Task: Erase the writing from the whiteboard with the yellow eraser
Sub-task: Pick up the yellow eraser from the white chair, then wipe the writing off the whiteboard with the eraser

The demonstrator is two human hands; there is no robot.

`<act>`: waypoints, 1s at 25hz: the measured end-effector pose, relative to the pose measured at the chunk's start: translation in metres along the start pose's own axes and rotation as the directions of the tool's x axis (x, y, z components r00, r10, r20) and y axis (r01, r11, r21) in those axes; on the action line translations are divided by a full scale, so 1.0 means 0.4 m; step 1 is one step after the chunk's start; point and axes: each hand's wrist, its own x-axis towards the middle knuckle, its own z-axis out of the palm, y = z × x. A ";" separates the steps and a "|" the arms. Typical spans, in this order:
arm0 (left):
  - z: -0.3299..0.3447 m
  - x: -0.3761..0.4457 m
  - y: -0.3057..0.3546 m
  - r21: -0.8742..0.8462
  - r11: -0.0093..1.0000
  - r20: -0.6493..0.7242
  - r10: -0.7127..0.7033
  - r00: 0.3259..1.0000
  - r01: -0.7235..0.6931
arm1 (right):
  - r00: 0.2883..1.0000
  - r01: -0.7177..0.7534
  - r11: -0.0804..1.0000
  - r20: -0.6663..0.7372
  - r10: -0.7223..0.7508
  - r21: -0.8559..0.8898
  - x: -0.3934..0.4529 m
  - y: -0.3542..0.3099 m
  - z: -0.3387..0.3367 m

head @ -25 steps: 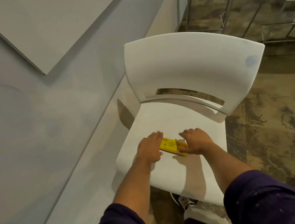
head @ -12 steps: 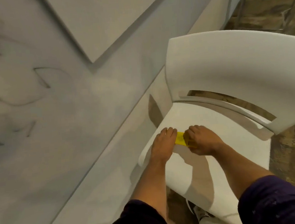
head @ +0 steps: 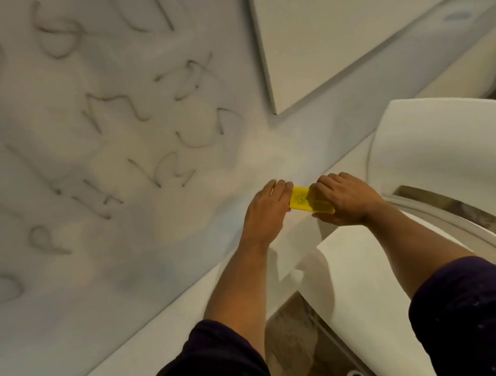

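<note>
1. Head view shows one yellow eraser, held up between two hands just in front of the lower right part of the whiteboard; whether it touches the board cannot be told.
2. One left hand has its grip closed on the eraser's left end, fingers curled over the top edge.
3. One right hand has its grip clenched on the eraser's right end, thumb underneath.
4. Print on the eraser's yellow face is too blurred to read.
5. Whiteboard carries several rows of dark marker writing, to the left of and above the eraser; motion blur leaves no letter legible.
6. One pale panel stands out from the wall above the eraser.
7. One white chair stands to the right of the eraser, its seat below the right forearm.
8. Two dark purple sleeves are pushed up the arms.
</note>
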 end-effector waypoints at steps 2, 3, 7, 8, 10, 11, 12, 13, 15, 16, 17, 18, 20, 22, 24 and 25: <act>-0.062 -0.011 -0.063 0.057 0.998 -0.051 -0.014 0.999 0.017 | 0.996 0.061 0.998 -0.057 -0.061 -0.011 0.082 -0.014 -0.032; -0.094 -0.016 -0.093 0.085 0.996 -0.079 -0.016 0.997 0.023 | 0.993 0.086 0.996 -0.083 -0.087 -0.014 0.121 -0.021 -0.048; -0.247 -0.056 -0.216 0.202 0.976 -0.180 -0.047 0.983 0.083 | 0.960 0.196 0.979 -0.193 -0.202 -0.049 0.294 -0.084 -0.127; -0.283 -0.066 -0.245 0.228 0.969 -0.199 -0.048 0.979 0.094 | 0.947 0.228 0.972 -0.221 -0.234 -0.056 0.336 -0.102 -0.148; -0.361 -0.092 -0.303 0.290 0.949 -0.252 -0.045 0.967 0.120 | 0.909 0.295 0.952 -0.282 -0.306 -0.083 0.427 -0.144 -0.198; -0.396 -0.101 -0.328 0.316 0.939 -0.280 -0.043 0.959 0.134 | 0.889 0.322 0.942 -0.312 -0.336 -0.096 0.466 -0.162 -0.220; -0.439 -0.112 -0.359 0.344 0.927 -0.315 -0.036 0.949 0.150 | 0.865 0.352 0.930 -0.344 -0.365 -0.102 0.513 -0.185 -0.250; -0.474 -0.122 -0.381 0.369 0.916 -0.349 -0.019 0.937 0.156 | 0.843 0.377 0.921 -0.373 -0.387 -0.103 0.549 -0.206 -0.276; -0.551 -0.145 -0.424 0.423 0.889 -0.408 0.016 0.913 0.174 | 0.787 0.421 0.899 -0.447 -0.426 -0.117 0.625 -0.256 -0.329; -0.585 -0.155 -0.441 0.445 0.877 -0.440 0.036 0.897 0.183 | 0.752 0.438 0.890 -0.493 -0.438 -0.122 0.654 -0.281 -0.354; -0.627 -0.167 -0.461 0.471 0.861 -0.473 0.061 0.879 0.194 | 0.709 0.458 0.879 -0.542 -0.451 -0.132 0.686 -0.307 -0.384; -0.667 -0.181 -0.476 0.499 0.843 -0.494 0.086 0.865 0.201 | 0.664 0.480 0.865 -0.585 -0.466 -0.145 0.711 -0.329 -0.413; -0.757 -0.214 -0.506 0.579 0.784 -0.516 0.143 0.845 0.221 | 0.565 0.525 0.828 -0.647 -0.512 -0.197 0.766 -0.372 -0.480; -0.845 -0.243 -0.532 0.634 0.729 -0.540 0.178 0.823 0.258 | 0.486 0.549 0.800 -0.686 -0.542 -0.243 0.814 -0.414 -0.547; -0.926 -0.272 -0.558 0.648 0.699 -0.572 0.185 0.799 0.302 | 0.421 0.558 0.786 -0.725 -0.545 -0.267 0.859 -0.461 -0.611; -0.968 -0.293 -0.571 0.650 0.684 -0.586 0.175 0.791 0.330 | 0.387 0.565 0.778 -0.745 -0.543 -0.274 0.885 -0.495 -0.646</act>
